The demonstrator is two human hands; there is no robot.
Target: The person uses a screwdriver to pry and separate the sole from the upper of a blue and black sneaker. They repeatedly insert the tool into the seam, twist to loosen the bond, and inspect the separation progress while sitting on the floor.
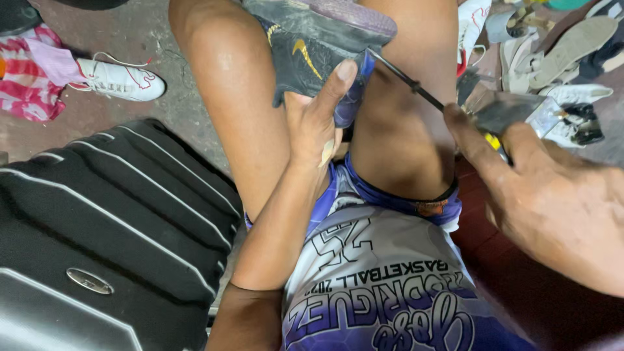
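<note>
The left hand [316, 123] clamps a dark shoe [318, 45] between the knees, thumb pressed against its heel, fingers wrapped behind; the shoe sits sole up, wedged between the bare legs; the right hand [552, 195] is closed on a thin dark tool [409, 83] with a yellow handle, its tip touching the shoe's edge just beside the thumb; a black suitcase [110, 240] lies to the left; a white shoe [120, 79] rests on the floor beyond it; more shoes [552, 58] are piled at upper right.
</note>
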